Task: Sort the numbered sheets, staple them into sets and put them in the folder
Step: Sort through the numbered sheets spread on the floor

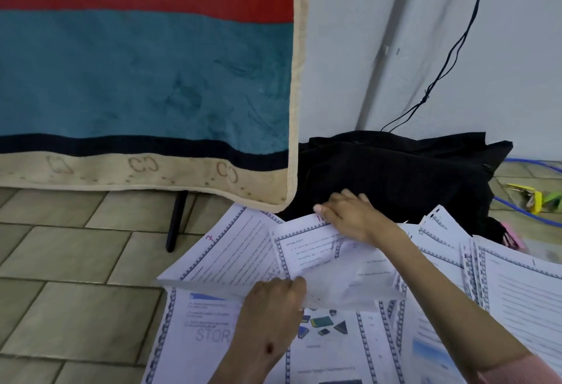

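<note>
Down on the tiled floor (70, 262) we go, numbered sheets (334, 353) fanned out across the near right of the scene. The right hand (349, 216) reaches to the far edge of the spread, its fingers (327, 208) curled down over the top corner of a bordered sheet (307, 246), holding it just by a red mark. The left hand (273, 301), nearer and left of it, grips the edge of a translucent folder (349, 286) lying across the sheets, fingers closed round its rim. That held sheet sits partly under the folder's clear flap. Left of it lies another sheet (231, 249) marked with a red 7. Far behind the papers sits a black bag (395, 170) against the white wall (380, 33), and a striped blanket (137, 79) hangs at far left. Keys (529, 198) lie at far right.
</note>
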`<state>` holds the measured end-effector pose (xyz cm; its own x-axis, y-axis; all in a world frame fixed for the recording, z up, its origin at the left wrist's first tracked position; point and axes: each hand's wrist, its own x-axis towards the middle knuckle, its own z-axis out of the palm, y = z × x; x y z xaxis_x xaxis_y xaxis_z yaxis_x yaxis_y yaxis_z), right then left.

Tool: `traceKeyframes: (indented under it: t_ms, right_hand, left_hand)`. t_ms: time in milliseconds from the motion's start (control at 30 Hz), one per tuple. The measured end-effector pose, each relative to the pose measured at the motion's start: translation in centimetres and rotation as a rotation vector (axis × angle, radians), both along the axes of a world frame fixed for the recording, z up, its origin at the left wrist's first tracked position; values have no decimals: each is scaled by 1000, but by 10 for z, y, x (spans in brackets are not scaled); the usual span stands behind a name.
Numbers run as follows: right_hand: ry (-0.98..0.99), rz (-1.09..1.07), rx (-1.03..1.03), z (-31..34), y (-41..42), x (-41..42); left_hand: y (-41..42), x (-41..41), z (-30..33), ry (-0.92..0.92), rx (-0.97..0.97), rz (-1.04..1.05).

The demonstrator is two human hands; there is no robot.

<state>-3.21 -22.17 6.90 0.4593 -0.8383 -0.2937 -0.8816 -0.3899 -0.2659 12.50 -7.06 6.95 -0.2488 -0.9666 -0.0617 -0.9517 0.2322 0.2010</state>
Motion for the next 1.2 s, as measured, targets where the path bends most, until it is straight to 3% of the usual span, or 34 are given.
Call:
traceKeyframes:
  t_ms: [133,233,433,567,767,1033,1100,1167,1200]
  right_hand:
    - [-210,-56,-15,28,18,-8]
    - [-324,-78,42,43,34,-18]
    - [-217,-25,156,48,55,-31]
    - [-112,51,11,40,58,-33]
    - [-88,119,-40,34,85,-50]
    - [-150,44,123,33,97,-67]
    - [-148,26,271,40,91,-65]
    - [-248,-1,489,50,78,-60]
    - [-318,-21,502,52,67,-57]
  left_hand:
    - [-6,12,-11,307,114,98]
    - [-23,22,-11,366,34,143]
    - [-56,30,1,509,166,247]
    - [-52,29,10,433,213,174]
    - [-3,10,5,74,-36,-151]
    - [17,-11,-16,-55,-133,-142]
    - [13,-12,-15,-39,-114,-129]
    - [7,-9,-17,-42,-119,-152]
    - [2,-6,-19,-42,-118,-167]
